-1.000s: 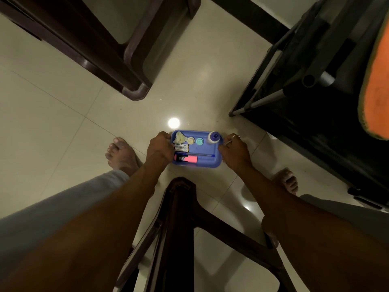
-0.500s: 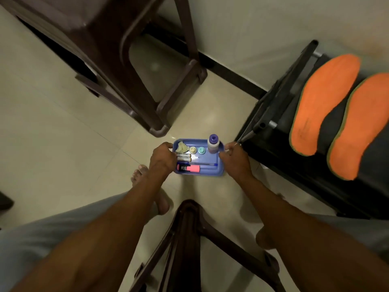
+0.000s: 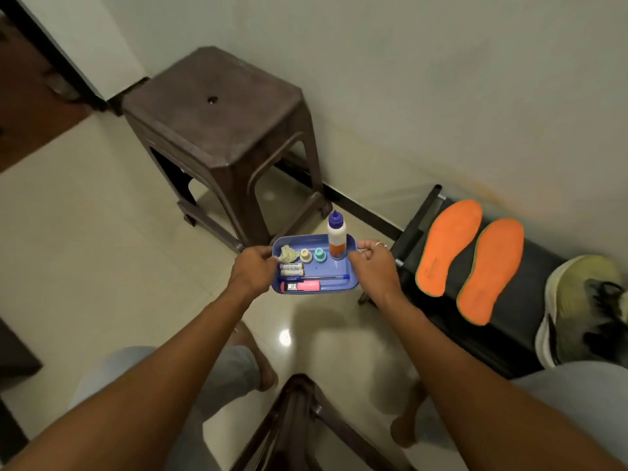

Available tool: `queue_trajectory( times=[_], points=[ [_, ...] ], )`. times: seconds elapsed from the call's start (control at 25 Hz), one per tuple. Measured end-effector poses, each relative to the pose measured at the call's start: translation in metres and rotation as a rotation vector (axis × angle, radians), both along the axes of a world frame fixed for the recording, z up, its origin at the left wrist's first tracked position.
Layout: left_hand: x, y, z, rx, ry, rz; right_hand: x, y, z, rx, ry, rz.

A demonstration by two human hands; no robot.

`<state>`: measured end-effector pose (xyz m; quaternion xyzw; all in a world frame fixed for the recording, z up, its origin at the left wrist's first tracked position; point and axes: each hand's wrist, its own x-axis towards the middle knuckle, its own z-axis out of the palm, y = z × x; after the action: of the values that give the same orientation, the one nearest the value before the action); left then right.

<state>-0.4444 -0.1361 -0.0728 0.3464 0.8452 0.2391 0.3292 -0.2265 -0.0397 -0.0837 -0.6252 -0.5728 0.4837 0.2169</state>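
Note:
A blue plastic tray (image 3: pixel 334 266) hangs in the air above the tiled floor, held level between both hands. My left hand (image 3: pixel 253 270) grips its left edge and my right hand (image 3: pixel 373 265) grips its right edge. On the tray stand a white glue bottle (image 3: pixel 336 236) with a blue cap, a yellow cap (image 3: pixel 306 255) and a teal cap (image 3: pixel 319 255). Beside them lie a crumpled scrap (image 3: pixel 288 253), two batteries (image 3: pixel 291 268), a blue pen (image 3: pixel 316 277) and a pink highlighter (image 3: pixel 300 286).
A brown plastic stool (image 3: pixel 217 120) stands just beyond the tray against the wall. At the right a black shoe rack (image 3: pixel 516 311) carries two orange insoles (image 3: pixel 470 260) and a pale sneaker (image 3: pixel 584 307). A second brown stool's leg (image 3: pixel 299 423) rises below, between my feet.
Both hands have lifted the tray up from the floor, still gripping its edges. The view has tilted up, bringing the stool's top and the rack into sight.

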Motion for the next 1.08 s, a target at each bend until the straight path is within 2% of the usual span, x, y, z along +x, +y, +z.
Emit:
queue_trajectory(
  times=[0.24, 0.56, 0.84, 1.08],
  points=[
    [-0.007, -0.012, 0.067, 0.128, -0.11, 0.096, -0.014, 0.007, 0.072, 0.078, 0.046, 0.066],
    [-0.029, -0.012, 0.137, 0.247, -0.157, 0.175, -0.045, 0.022, 0.148, 0.188, 0.104, 0.095],
    [-0.068, 0.009, 0.165, 0.337, -0.217, 0.292, -0.096, 0.057, 0.183, 0.266, 0.133, 0.122],
    [-0.109, 0.037, 0.162, 0.38, -0.266, 0.399, -0.16, 0.098, 0.182, 0.324, 0.081, 0.162]
  ],
)
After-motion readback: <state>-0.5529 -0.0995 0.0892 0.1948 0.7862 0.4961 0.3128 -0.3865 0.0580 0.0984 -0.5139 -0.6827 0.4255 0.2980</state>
